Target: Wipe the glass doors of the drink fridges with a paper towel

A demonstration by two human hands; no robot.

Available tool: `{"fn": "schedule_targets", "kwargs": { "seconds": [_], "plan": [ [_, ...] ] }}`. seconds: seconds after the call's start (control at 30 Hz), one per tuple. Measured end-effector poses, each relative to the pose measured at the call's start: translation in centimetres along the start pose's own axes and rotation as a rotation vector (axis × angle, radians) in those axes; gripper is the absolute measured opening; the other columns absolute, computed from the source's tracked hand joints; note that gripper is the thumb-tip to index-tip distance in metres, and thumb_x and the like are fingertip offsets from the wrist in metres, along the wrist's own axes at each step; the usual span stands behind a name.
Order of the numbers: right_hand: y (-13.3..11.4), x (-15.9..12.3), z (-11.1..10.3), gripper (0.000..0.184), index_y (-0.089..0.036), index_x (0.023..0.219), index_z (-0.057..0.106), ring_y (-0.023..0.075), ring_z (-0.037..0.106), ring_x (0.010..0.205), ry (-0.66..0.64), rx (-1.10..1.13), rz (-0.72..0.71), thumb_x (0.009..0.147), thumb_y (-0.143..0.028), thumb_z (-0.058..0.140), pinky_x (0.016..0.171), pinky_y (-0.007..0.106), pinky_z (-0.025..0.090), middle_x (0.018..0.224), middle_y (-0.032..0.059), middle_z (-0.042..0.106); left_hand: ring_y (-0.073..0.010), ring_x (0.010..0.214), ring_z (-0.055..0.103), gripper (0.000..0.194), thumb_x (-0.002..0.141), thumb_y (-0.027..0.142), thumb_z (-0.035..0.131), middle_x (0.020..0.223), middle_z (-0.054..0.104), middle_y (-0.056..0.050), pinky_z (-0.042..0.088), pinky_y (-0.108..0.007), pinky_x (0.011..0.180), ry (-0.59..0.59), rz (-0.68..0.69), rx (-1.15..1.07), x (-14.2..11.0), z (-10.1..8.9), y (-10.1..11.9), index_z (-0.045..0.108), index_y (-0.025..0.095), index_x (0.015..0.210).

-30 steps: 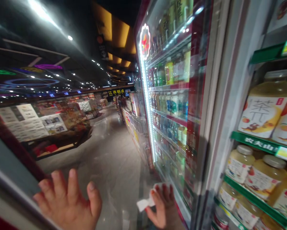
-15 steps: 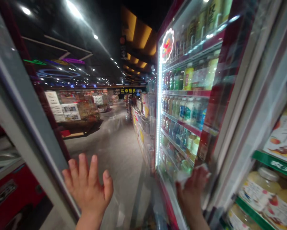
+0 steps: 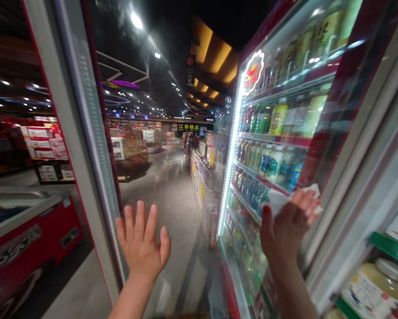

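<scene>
My right hand (image 3: 285,226) presses a crumpled white cloth (image 3: 278,200) against the glass door of a lit drinks cooler (image 3: 272,146). Rows of bottled drinks stand on shelves behind that glass, and part of the cloth is hidden under my fingers. My left hand (image 3: 141,248) is raised with its fingers spread, holding nothing. It is close to the pale frame of a swung-open glass door (image 3: 92,133), and I cannot tell whether it touches the pane.
A red chest freezer (image 3: 26,235) stands at the lower left. Jars of pale drink (image 3: 378,288) sit on green-edged shelves at the lower right. A shiny grey aisle floor (image 3: 172,208) runs away between a bottle display (image 3: 202,186) and merchandise stands.
The view has swung left, bringing the red freezer into sight. My right hand and cloth have risen up the glass, and my left hand has also moved higher in view.
</scene>
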State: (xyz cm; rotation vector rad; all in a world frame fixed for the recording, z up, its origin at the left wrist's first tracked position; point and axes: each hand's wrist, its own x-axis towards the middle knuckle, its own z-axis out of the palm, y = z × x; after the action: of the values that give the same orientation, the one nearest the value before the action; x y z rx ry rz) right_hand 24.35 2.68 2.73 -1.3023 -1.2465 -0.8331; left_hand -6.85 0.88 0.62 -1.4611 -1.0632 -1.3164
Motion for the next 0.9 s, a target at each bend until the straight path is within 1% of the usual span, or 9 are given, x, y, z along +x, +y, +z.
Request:
{"fn": "schedule_targets", "kwargs": {
  "seconds": [0.07, 0.13, 0.23, 0.37, 0.47, 0.6, 0.7, 0.8, 0.9],
  "plan": [
    [-2.9, 1.9, 0.1, 0.078, -0.011, 0.174, 0.026, 0.0539, 0.033, 0.163, -0.009, 0.006, -0.062, 0.109, -0.048, 0.049, 0.124, 0.087, 0.028, 0.175, 0.0285, 0.038, -0.0289, 0.174, 0.016, 0.087, 0.095, 0.02, 0.065, 0.184, 0.024, -0.008, 0.012, -0.054, 0.143, -0.002, 0.007, 0.001, 0.1, 0.0, 0.0, 0.03, 0.023, 0.174],
    [-5.7, 0.2, 0.1, 0.065, -0.023, 0.167, 0.046, 0.0418, 0.04, 0.161, -0.091, 0.067, -0.37, 0.107, -0.048, 0.054, 0.135, 0.072, 0.023, 0.166, 0.0133, 0.056, -0.0289, 0.174, 0.015, 0.087, 0.095, 0.02, 0.065, 0.184, 0.023, -0.008, 0.011, -0.052, 0.143, -0.002, 0.025, 0.003, 0.1, 0.0, 0.0, 0.03, 0.021, 0.174],
    [-4.9, -4.3, -0.1, 0.051, -0.038, 0.153, 0.062, 0.0267, 0.048, 0.155, -0.167, 0.165, -0.755, 0.102, -0.046, 0.063, 0.139, 0.049, 0.02, 0.152, -0.004, 0.069, -0.0286, 0.174, 0.014, 0.086, 0.095, 0.018, 0.066, 0.185, 0.021, -0.008, 0.009, -0.049, 0.143, 0.01, 0.016, 0.004, 0.1, 0.0, 0.0, 0.031, 0.019, 0.174],
    [2.3, -0.1, -0.7, 0.06, -0.016, 0.147, 0.066, 0.044, 0.061, 0.139, -0.069, 0.016, -0.292, 0.108, -0.059, 0.049, 0.116, 0.066, 0.046, 0.14, 0.0224, 0.071, -0.0279, 0.174, 0.014, 0.086, 0.096, 0.018, 0.065, 0.185, 0.021, -0.005, 0.009, -0.049, 0.144, -0.006, 0.013, -0.024, 0.3, 0.1, 0.4, 0.03, 0.022, 0.174],
    [2.2, 4.8, -0.5, 0.064, -0.013, 0.146, 0.066, 0.0448, 0.064, 0.134, -0.004, -0.002, -0.111, 0.112, -0.057, 0.033, 0.11, 0.068, 0.05, 0.136, 0.0272, 0.071, -0.0273, 0.174, 0.014, 0.085, 0.097, 0.018, 0.065, 0.185, 0.021, -0.005, 0.009, -0.049, 0.143, 0.015, -0.015, -0.029, 0.4, 0.1, 0.6, 0.03, 0.022, 0.174],
    [-2.6, -0.6, 0.0, 0.046, -0.033, 0.146, 0.067, 0.0322, 0.059, 0.145, -0.15, 0.122, -0.629, 0.104, -0.05, 0.057, 0.128, 0.056, 0.04, 0.145, 0.0052, 0.073, -0.0278, 0.174, 0.016, 0.085, 0.096, 0.018, 0.065, 0.184, 0.023, -0.006, 0.01, -0.05, 0.143, 0.011, -0.016, -0.022, 0.2, 0.0, 0.5, 0.031, 0.022, 0.174],
    [-1.9, -4.0, -0.1, 0.044, -0.043, 0.145, 0.066, 0.0201, 0.047, 0.157, -0.184, 0.153, -0.987, 0.102, -0.048, 0.063, 0.139, 0.043, 0.025, 0.154, -0.0102, 0.067, -0.0291, 0.174, 0.014, 0.086, 0.095, 0.019, 0.065, 0.185, 0.022, -0.007, 0.009, -0.051, 0.143, -0.007, 0.008, -0.009, -0.1, 0.1, 0.2, 0.03, 0.021, 0.174],
    [0.8, 2.2, -0.4, 0.062, -0.029, 0.162, 0.053, 0.0352, 0.038, 0.164, -0.082, 0.065, -0.732, 0.107, -0.056, 0.055, 0.138, 0.067, 0.021, 0.161, 0.0072, 0.062, -0.0297, 0.174, 0.013, 0.086, 0.096, 0.02, 0.065, 0.185, 0.021, -0.008, 0.009, -0.051, 0.143, -0.024, 0.011, -0.001, -0.4, 0.5, -0.1, 0.029, 0.021, 0.174],
    [0.0, 10.7, -0.6, 0.084, -0.015, 0.176, 0.023, 0.0559, 0.022, 0.167, 0.014, -0.008, -0.306, 0.11, -0.064, 0.038, 0.124, 0.09, 0.025, 0.18, 0.0261, 0.03, -0.0295, 0.174, 0.013, 0.086, 0.097, 0.021, 0.063, 0.185, 0.021, -0.007, 0.01, -0.053, 0.143, -0.017, -0.016, -0.001, -0.4, 1.0, -0.2, 0.028, 0.023, 0.175]
  ]
}}
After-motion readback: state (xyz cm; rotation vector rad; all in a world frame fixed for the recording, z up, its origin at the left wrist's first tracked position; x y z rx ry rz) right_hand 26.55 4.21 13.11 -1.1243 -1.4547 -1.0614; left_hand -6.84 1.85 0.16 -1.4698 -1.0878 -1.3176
